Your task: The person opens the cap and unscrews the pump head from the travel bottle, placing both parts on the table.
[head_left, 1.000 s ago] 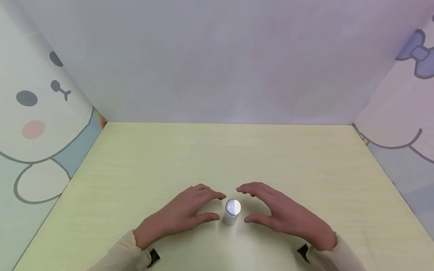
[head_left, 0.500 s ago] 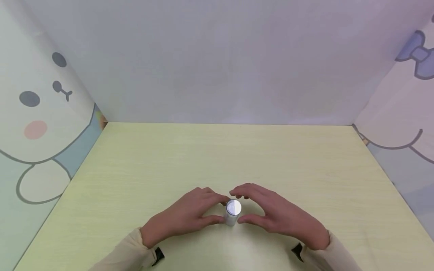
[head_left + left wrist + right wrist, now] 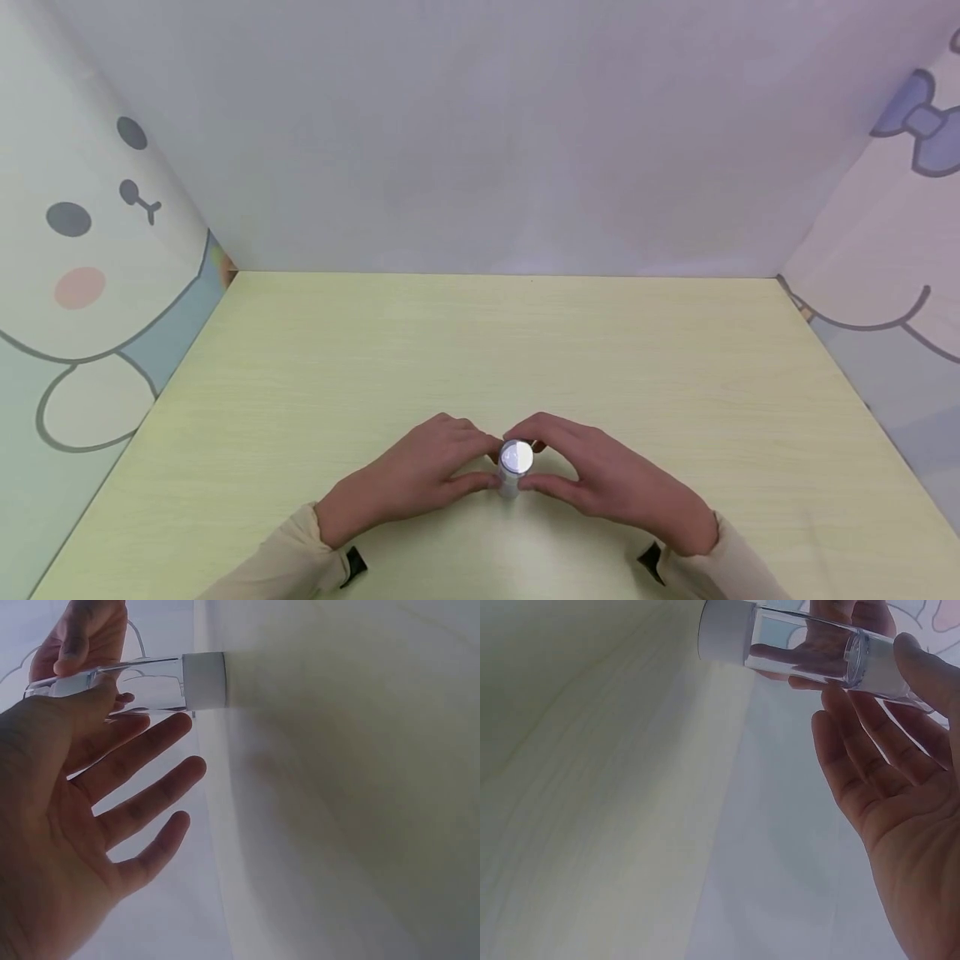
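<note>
A slim clear bottle (image 3: pixel 516 458) stands upright on the table, its white cap (image 3: pixel 204 681) down against the surface. The end facing up looks round and shiny in the head view. From the left, my left hand (image 3: pixel 405 473) pinches the bottle between thumb and index finger; its other fingers are spread below in the left wrist view. My right hand (image 3: pixel 615 479) pinches it from the opposite side, thumb in front and index finger curled behind. In the right wrist view the right thumb (image 3: pixel 922 671) lies along the bottle's upper end, farther from the cap.
The pale wooden table (image 3: pixel 495 342) stretches away beyond the hands to a plain greyish back wall (image 3: pixel 480 142). Side panels with cartoon animals, a left panel (image 3: pixel 90 250) and a right panel (image 3: pixel 885 242), flank it.
Both hands have moved inward, the left one reaching the bottle first and the right one closing on it after. The bottle stays in about the same place.
</note>
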`<state>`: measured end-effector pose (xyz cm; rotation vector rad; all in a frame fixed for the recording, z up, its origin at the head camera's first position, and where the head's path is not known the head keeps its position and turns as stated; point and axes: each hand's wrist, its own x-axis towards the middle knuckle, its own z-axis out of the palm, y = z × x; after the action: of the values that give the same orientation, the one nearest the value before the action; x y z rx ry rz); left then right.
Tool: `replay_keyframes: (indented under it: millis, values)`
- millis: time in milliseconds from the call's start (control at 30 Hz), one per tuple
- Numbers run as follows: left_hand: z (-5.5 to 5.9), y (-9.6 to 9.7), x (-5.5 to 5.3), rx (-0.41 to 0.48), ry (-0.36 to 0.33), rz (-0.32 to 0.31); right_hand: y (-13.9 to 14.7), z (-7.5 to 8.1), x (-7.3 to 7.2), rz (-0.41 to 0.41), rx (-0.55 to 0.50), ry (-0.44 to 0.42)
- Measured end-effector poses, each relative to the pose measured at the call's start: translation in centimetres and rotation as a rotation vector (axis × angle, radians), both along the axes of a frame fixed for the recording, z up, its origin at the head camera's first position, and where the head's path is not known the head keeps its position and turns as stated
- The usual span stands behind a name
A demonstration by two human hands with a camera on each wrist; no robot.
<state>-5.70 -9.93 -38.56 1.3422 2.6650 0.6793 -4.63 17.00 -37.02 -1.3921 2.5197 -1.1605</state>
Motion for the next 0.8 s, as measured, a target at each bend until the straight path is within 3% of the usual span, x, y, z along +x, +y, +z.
replay_keyframes:
  millis: [433,600,800]
  values:
    - [0.3,0.0,-0.4,0.013,0.041,0.017,0.0,0.3,-0.2,-0.035,-0.023,-0.02]
    - [0.7,0.0,-0.7,0.056,0.066,0.032,-0.1,0.6,-0.6,-0.04,-0.076,-0.013]
    - [0.7,0.0,-1.0,0.128,0.151,0.05,-0.1,0.5,-1.2,-0.063,-0.184,-0.025]
